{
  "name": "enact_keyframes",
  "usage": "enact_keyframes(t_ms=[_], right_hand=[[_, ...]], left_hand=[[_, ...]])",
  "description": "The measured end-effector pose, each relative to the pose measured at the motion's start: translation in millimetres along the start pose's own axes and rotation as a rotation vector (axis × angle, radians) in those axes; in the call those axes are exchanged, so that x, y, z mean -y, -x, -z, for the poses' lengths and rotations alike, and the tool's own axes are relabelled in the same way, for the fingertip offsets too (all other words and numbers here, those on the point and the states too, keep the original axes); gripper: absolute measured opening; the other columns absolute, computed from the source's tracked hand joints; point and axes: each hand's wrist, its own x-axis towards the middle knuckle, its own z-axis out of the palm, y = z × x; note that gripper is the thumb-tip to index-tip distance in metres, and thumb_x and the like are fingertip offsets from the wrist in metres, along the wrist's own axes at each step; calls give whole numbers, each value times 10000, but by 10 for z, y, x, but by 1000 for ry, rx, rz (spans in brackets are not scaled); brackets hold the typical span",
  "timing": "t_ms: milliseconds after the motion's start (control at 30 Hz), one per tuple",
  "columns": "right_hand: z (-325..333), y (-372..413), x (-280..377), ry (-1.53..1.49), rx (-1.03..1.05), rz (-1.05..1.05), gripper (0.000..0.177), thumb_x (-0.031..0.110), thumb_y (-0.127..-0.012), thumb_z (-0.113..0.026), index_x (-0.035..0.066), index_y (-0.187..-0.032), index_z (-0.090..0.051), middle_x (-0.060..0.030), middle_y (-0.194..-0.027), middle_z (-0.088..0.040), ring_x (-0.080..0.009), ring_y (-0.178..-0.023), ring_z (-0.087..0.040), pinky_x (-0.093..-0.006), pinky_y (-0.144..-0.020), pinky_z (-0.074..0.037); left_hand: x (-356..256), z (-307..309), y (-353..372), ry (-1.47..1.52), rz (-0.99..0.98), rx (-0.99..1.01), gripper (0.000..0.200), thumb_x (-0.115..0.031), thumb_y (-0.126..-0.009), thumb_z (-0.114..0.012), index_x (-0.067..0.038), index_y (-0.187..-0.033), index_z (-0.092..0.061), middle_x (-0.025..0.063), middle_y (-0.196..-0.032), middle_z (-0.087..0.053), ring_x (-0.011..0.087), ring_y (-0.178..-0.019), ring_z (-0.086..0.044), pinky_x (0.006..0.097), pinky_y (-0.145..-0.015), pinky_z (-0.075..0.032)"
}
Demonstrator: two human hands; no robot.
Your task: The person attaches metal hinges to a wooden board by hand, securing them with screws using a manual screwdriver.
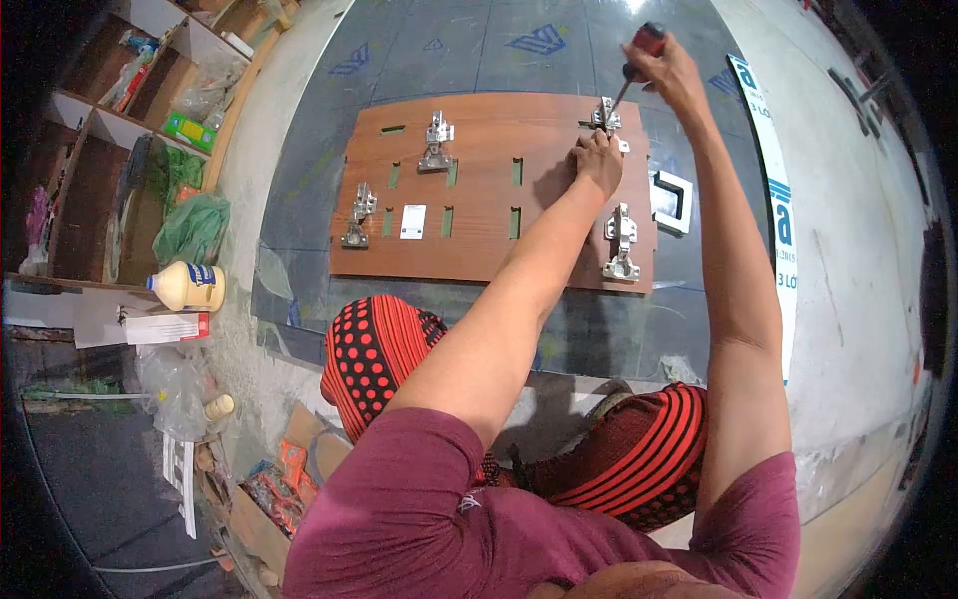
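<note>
The head camera looks down on a brown wooden board (479,190) lying flat on a grey sheet (469,40) printed with blue triangle marks, in front of the person's knees (374,349), which are covered in red and black patterned cloth. The right hand (671,72) is closed around the red and black handle of a screwdriver (639,62). The tool slants down and to the left, and its tip meets a metal hinge (606,115) at the far right corner of the board. The left hand (599,160) rests on the board just beside that hinge, on its near side, with the fingers curled down toward it. Whether they pinch the hinge or only press against it cannot be made out. Three more hinges sit on the board: one near the far edge left of the middle (437,143), one close to the left edge (359,215), and one at the near right corner (621,243). Narrow slots are cut through the board, and a small white sticker (412,221) lies between two of them. A white square frame (673,200) lies on the sheet just beside the board's right edge. Further right runs a white strip with blue lettering (773,200). To the left stand wooden shelves (100,150) with a green bag (195,228) and a cream bottle (188,286) with a blue label lying on its side.
</note>
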Motion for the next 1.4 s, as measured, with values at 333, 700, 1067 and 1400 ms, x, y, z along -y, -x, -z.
enact_keyframes(t_ms=[333,700,1067,1400], right_hand=[[75,-82,-248,237,15,-38,463,428,-758,-658,34,-965,-533,-100,-774,-619,-139,-610,-613,-262,-531,-542],[65,-47,-287,169,24,-54,511,459,-750,-653,29,-995,-528,-122,-816,-617,-157,-633,-619,-267,-544,-546],[225,30,-319,-124,165,-30,480,348,-776,-661,10,-1073,-494,-128,-851,-617,-209,-744,-641,-338,-647,-545],[252,65,-247,-41,145,-131,558,380,-733,-697,52,-1131,-484,-118,-905,-611,-186,-786,-619,-328,-714,-516]], left_hand=[[-12,25,-47,-17,3,70,601,-365,-815,-559,-102,-1318,-359,149,-1227,-395,374,-1062,-448,517,-750,-473],[-17,101,-32,15,19,149,620,-356,-805,-574,-112,-1328,-349,157,-1269,-372,400,-1102,-427,532,-784,-456],[-8,35,-83,65,31,160,591,-313,-829,-541,-106,-1339,-324,170,-1310,-335,428,-1150,-385,547,-848,-414],[-10,5,-97,96,28,124,558,-286,-812,-574,-87,-1283,-350,189,-1274,-350,439,-1159,-371,556,-860,-406]])
